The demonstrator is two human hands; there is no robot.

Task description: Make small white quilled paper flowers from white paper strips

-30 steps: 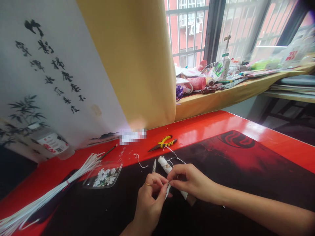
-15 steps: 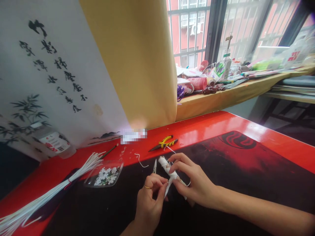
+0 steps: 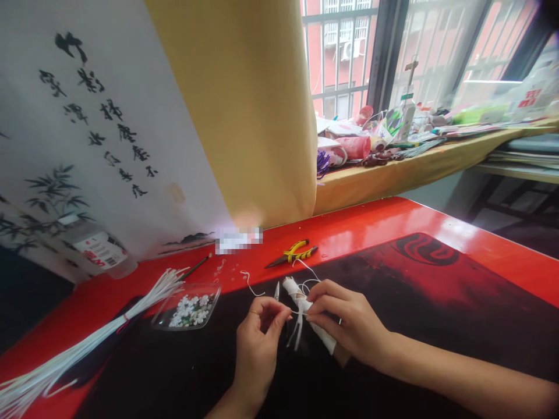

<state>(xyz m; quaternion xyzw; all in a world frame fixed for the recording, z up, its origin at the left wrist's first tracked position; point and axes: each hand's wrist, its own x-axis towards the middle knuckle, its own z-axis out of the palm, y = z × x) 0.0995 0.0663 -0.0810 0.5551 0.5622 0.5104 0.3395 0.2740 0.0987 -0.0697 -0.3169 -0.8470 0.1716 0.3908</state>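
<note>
A white-wrapped roll (image 3: 321, 336) lies slantwise on the black mat, with white cord around it and loose strands hanging at its middle. On its left side, my left hand (image 3: 258, 340) pinches the end of a thin white cord (image 3: 295, 312) between thumb and forefinger. My right hand (image 3: 345, 314) is closed at the roll's right side, its fingertips pinching the same cord close to the wrapping. Cord loops run from behind the right fingers toward the pliers. A pointed metal blade (image 3: 276, 291) shows just above my left hand; the rest of that tool is hidden.
Yellow-and-black pliers (image 3: 293, 254) lie beyond the roll. At the left are a clear tray (image 3: 161, 319) of small white flowers, a bundle of white cords (image 3: 98, 330) and a plastic bottle (image 3: 100, 250). A cluttered windowsill (image 3: 393, 170) runs behind the red table (image 3: 362, 218).
My left hand has moved left, away from the roll, and a short cord now stretches between both hands. My right hand has shifted slightly right, uncovering more of the roll.
</note>
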